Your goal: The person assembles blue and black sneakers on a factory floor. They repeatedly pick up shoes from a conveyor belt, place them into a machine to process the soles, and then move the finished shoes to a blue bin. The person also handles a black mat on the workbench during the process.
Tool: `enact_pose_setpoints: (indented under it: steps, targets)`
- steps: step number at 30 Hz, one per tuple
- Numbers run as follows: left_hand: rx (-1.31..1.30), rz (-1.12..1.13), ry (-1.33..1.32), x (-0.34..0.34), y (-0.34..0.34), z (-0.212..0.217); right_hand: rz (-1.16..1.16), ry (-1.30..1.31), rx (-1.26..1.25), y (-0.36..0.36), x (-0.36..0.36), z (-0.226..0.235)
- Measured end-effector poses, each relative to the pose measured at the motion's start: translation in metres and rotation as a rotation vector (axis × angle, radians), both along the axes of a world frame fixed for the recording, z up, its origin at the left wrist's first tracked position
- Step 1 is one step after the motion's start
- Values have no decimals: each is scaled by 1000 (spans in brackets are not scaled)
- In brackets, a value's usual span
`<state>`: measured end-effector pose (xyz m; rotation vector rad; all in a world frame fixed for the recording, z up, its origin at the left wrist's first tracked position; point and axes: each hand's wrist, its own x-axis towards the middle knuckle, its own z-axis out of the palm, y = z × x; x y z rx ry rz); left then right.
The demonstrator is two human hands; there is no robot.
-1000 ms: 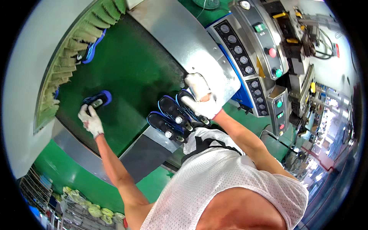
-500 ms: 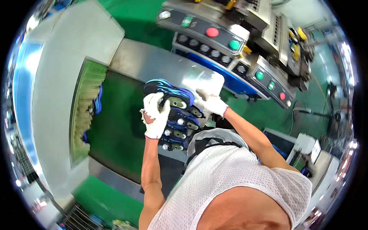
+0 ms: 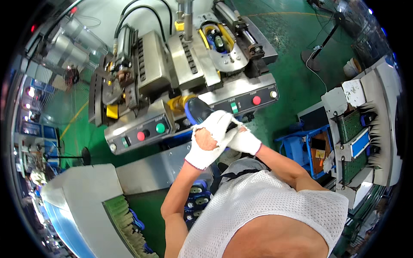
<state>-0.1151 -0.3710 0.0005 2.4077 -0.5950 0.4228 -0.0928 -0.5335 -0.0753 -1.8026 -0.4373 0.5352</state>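
Observation:
My left hand (image 3: 211, 136), in a white glove with bare skin showing at the back, is closed round a dark shoe upper (image 3: 198, 111) with a bright blue edge. The shoe's toe points up and left, toward the front of a metal pressing machine (image 3: 193, 64). My right hand (image 3: 243, 140), gloved in white too, meets the left one at the shoe's rear end; its fingers are bent and partly hidden there. Another dark shoe (image 3: 218, 43) sits in the machine's right-hand station, between yellow pads.
Red buttons (image 3: 257, 100) and green ones line the machine's front panels. Several blue-black shoes (image 3: 198, 201) stand on the conveyor end at lower left, beside a bristle-curtained tunnel (image 3: 122, 215). A blue cart (image 3: 301, 150) and a second bristled unit (image 3: 350, 124) are on the right.
My view has turned left to face the machine. The shoe has been lifted off the conveyor group and carried to the machine's front, and my right hand has come together with my left.

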Motion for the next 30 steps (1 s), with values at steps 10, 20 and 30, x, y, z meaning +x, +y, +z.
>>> enact_pose_setpoints:
  steps: [10, 20, 30]
  targets:
    - [-448, 393, 237, 282, -34, -60, -564, 592, 869, -145, 52, -4]
    - [-43, 919, 379, 469, -61, -175, -653, 505, 991, -201, 84, 26]
    - [-470, 673, 690, 408, -6, -63, -802, 511, 635, -186, 101, 8]
